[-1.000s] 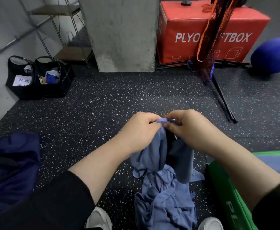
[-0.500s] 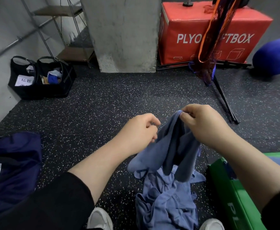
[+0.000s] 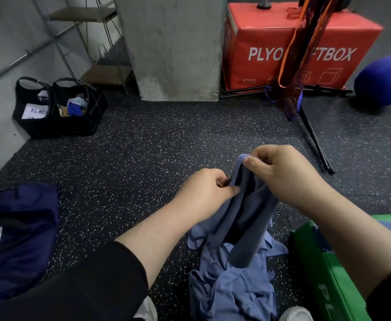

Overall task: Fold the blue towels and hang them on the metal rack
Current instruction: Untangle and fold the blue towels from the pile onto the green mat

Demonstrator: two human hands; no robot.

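Observation:
A blue towel (image 3: 243, 218) hangs bunched between both hands above the speckled floor. My right hand (image 3: 280, 174) pinches its top edge, held higher. My left hand (image 3: 208, 191) grips the towel's left edge lower down, fingers closed on the cloth. Under it, more blue towels (image 3: 234, 290) lie crumpled in a heap on the floor between my shoes. A metal rack (image 3: 83, 45) with wooden shelves stands at the back left against the wall.
A concrete pillar (image 3: 173, 47) rises behind. A red plyo box (image 3: 301, 45) and a blue ball (image 3: 384, 79) sit at the back right. Two black baskets (image 3: 58, 107) stand by the left wall. A dark blue bag (image 3: 16, 232) lies left, a green pad (image 3: 326, 269) right.
The hands, together on one edge a second ago, have parted. The right hand rose with the top edge; the left slid down and now grips the towel's left edge.

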